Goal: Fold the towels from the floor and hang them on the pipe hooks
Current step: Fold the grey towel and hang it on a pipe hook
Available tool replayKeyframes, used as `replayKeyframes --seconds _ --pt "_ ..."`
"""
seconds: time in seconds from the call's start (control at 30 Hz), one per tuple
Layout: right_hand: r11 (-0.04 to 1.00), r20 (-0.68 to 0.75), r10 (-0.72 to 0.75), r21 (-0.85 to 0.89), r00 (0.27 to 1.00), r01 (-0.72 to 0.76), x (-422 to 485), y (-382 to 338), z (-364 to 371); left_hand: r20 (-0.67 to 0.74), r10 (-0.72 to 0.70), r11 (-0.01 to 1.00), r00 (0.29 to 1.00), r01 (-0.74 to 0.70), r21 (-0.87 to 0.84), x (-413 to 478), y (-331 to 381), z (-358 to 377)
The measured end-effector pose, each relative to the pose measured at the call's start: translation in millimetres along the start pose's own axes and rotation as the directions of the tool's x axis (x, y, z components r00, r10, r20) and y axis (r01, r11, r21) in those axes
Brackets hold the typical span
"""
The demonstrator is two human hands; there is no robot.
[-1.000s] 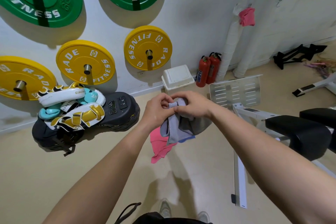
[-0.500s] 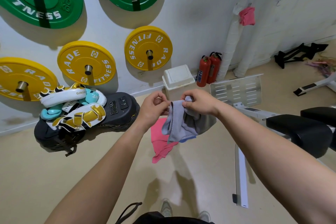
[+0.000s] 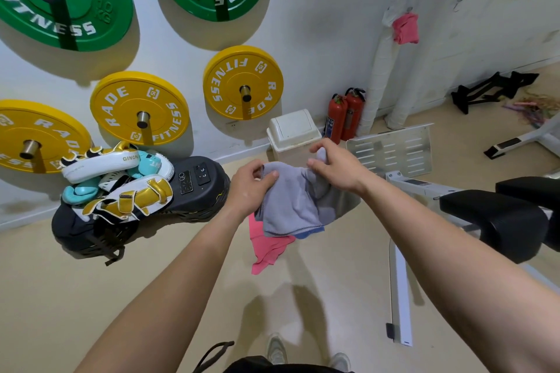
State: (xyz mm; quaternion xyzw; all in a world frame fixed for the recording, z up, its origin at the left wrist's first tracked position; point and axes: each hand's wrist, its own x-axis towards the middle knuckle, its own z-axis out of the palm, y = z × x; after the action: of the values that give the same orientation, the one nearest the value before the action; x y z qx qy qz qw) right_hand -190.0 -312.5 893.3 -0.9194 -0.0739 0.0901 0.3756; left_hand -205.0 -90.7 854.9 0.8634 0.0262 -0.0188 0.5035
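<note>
Towel (image 3: 291,203), grey, held up off the floor (image 3: 151,266) between both hands, probably to find its top edge and corners for folding. Left hand (image 3: 251,188) pinching one corner between thumb and fingers; right hand (image 3: 336,166) curled round a bunched corner, slightly higher. Pink cloth (image 3: 268,247) and blue edge (image 3: 310,232) showing below, partly covered: impossible to tell whether held too or lying on the floor. Hooks on the white pipe (image 3: 378,79) too small to make out, hung pink towel (image 3: 406,28) up there

Open floor (image 3: 181,266) below, bench (image 3: 497,218) rightward
</note>
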Motion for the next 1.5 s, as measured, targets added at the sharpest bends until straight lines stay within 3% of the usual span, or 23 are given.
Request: replayKeyframes --seconds 0.17,0.37,0.57,0.7,0.8,0.97,1.1,1.37,1.5 --pt "0.937 -0.106 0.287 0.24 0.952 -0.256 -2.4 29.3 -14.9 -0.17 -0.161 0.987 0.972 0.159 -0.024 12.9 -27.8 -22.6" --pt "0.886 -0.211 0.462 0.153 0.861 -0.438 6.4 57.4 -11.9 -0.25 -0.21 0.974 0.945 0.226 0.034 19.3 -42.3 -28.5" --pt "0.842 -0.314 0.539 0.189 0.781 -0.505 7.7 62.9 -3.4 -0.295 -0.242 0.961 0.924 0.27 0.059 25.3 -43.4 -19.0" --pt "0.837 -0.371 0.546 0.266 0.751 -0.478 5.5 63.1 0.0 -0.331 -0.248 0.957 0.911 0.283 0.059 23.6 -35.6 -10.9" --pt "0.843 -0.343 0.53 0.316 0.776 -0.436 -0.6 47.1 7.0 -0.316 -0.222 0.971 0.922 0.237 0.009 19.1 -22.2 3.3" --pt "0.895 -0.261 0.362 0.367 0.895 -0.254 -5.1 21.3 28.7 -0.179 -0.186 0.98 0.966 0.169 -0.105 6.9 -5.2 37.0" --pt "0.901 -0.2 0.248 0.408 0.948 -0.149 -8.2 9.5 43.1 -0.064 -0.127 0.979 0.99 0.115 -0.17 -1.9 7.2 50.2" --pt "0.862 -0.166 0.197 0.499 0.966 -0.09 -16.5 12.2 47.5 0.006 -0.087 0.983 0.996 0.086 -0.164 -13.0 18.5 44.0" --pt "0.88 -0.197 0.182 0.47 0.963 -0.07 -19.5 10.4 47.5 0.117 -0.053 0.993 0.992 0.065 -0.102 -15.0 22.7 40.1"
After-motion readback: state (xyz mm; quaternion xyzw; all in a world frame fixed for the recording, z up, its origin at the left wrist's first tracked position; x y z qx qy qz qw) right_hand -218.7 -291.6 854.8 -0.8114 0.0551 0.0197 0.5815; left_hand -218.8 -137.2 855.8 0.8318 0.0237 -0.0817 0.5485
